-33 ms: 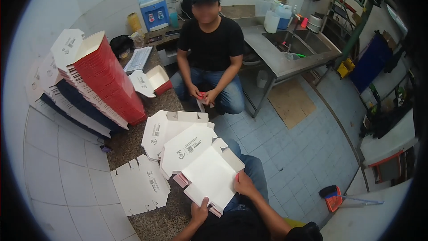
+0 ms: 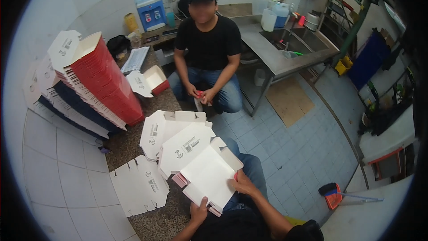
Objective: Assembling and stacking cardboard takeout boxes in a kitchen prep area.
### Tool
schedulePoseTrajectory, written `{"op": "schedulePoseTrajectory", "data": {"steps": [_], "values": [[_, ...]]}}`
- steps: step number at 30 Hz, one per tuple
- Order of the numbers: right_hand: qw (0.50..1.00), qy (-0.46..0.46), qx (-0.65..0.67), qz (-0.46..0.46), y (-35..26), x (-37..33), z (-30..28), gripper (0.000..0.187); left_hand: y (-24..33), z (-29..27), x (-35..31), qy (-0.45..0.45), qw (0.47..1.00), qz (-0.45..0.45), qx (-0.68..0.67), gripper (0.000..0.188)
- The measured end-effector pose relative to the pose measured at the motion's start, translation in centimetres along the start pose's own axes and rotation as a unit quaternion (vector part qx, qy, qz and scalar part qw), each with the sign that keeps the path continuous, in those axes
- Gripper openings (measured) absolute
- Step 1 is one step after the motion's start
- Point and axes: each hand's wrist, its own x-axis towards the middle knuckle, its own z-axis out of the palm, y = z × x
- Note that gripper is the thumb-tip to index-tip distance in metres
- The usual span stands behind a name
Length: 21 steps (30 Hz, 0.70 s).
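A white cardboard box blank [image 2: 209, 174] with reddish-pink undersides on its flaps lies across my lap, partly folded. My left hand [image 2: 199, 212] grips its near edge, thumb on top and fingers beneath. At the right edge my right hand [image 2: 243, 184] is closed on a side flap; the fingertips are partly hidden. Beyond the held blank, a printed box blank [image 2: 186, 148] overlaps other flat blanks [image 2: 154, 130]. Another flat blank [image 2: 140, 185] rests on the speckled counter to the left.
Tall stacks of red boxes [image 2: 104, 76] and dark blue boxes [image 2: 80, 107] stand against the left wall. One open red box [image 2: 158, 82] sits farther along the counter [image 2: 162, 221]. A seated person [image 2: 207, 49] faces me. A steel sink [image 2: 290, 64] stands behind, right.
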Motion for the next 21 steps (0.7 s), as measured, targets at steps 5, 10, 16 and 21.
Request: {"op": "schedulePoseTrajectory", "data": {"steps": [5,10,16,21], "values": [[0.984,-0.115,-0.113,0.083,-1.5,-0.2,1.1,0.095,1.3,0.9,-0.4,0.011,0.997,0.007,-0.079,0.034],[0.983,-0.06,-0.121,0.126,-2.1,-0.7,1.8,0.089,0.9,0.5,-0.3,0.003,0.999,0.034,-0.018,0.032],[0.99,-0.106,0.085,-0.026,4.8,-0.6,-2.1,0.049,1.1,-0.8,-0.7,-0.003,0.994,0.047,0.096,0.029],[0.992,-0.091,-0.06,-0.063,5.2,-1.2,-4.8,0.033,0.8,-0.7,-0.5,0.053,0.993,0.013,0.104,0.029]]}}
